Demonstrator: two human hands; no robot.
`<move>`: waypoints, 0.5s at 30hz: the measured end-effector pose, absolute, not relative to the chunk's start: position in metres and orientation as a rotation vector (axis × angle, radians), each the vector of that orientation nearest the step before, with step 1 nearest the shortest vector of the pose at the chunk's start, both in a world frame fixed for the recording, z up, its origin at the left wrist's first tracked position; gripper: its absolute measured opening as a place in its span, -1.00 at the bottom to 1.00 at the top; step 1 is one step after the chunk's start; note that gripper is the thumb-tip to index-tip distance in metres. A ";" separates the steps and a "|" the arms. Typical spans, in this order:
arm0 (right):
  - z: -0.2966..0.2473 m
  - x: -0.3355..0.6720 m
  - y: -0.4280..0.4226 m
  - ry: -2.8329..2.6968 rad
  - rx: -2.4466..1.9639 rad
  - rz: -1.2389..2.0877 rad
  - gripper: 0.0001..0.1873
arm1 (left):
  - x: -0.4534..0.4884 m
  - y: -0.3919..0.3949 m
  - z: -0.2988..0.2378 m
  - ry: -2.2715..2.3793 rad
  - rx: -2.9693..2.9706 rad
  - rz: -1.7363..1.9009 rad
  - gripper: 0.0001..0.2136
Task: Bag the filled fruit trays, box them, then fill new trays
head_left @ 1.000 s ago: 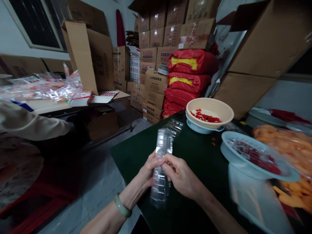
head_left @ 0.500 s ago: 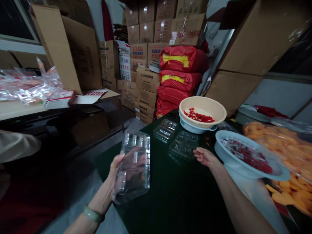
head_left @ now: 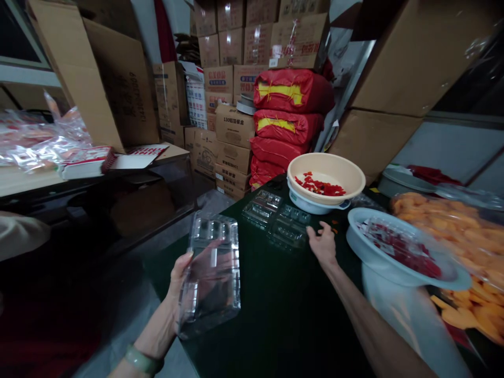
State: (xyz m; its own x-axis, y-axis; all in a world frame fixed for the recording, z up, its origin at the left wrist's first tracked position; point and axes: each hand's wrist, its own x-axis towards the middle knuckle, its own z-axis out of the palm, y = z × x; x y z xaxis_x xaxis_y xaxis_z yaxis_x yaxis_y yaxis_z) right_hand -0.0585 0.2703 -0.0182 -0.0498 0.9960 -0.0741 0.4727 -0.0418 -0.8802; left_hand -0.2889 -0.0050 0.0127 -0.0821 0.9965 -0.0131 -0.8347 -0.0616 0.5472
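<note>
My left hand [head_left: 179, 281] is closed on the edge of a clear plastic tray [head_left: 210, 268] with moulded compartments, held tilted above the dark green table [head_left: 275, 315]; whether it is one tray or a stack I cannot tell. Two more clear trays lie on the table: one [head_left: 262, 208] farther left, the other [head_left: 290, 226] beside it. My right hand [head_left: 323, 244] is at the right edge of the nearer tray, fingers apart and holding nothing; whether a fingertip touches the tray I cannot tell.
Behind the trays stands a cream basin [head_left: 331, 164] with red pieces in it, set on a light blue basin [head_left: 315, 206]. At right are a pale blue basin [head_left: 358, 236] with dark red packets and bagged orange pieces [head_left: 441, 220]. Red bundles [head_left: 289, 123] and cartons [head_left: 234, 126] rise behind.
My right hand has opened from a pinch at the nearer tray's right corner, and that tray now sits closer to the other one. My left hand still holds its tray.
</note>
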 end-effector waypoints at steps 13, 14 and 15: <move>0.020 -0.094 0.188 -2.244 -1.405 0.336 -0.57 | -0.251 -0.006 0.028 0.518 0.313 1.671 -0.48; 0.031 -0.093 0.166 -2.204 -1.263 0.524 -0.63 | -0.244 -0.003 0.028 0.540 0.320 1.703 -0.50; 0.042 -0.093 0.143 -2.175 -1.108 0.833 -0.66 | -0.236 0.000 0.027 0.558 0.340 1.721 -0.53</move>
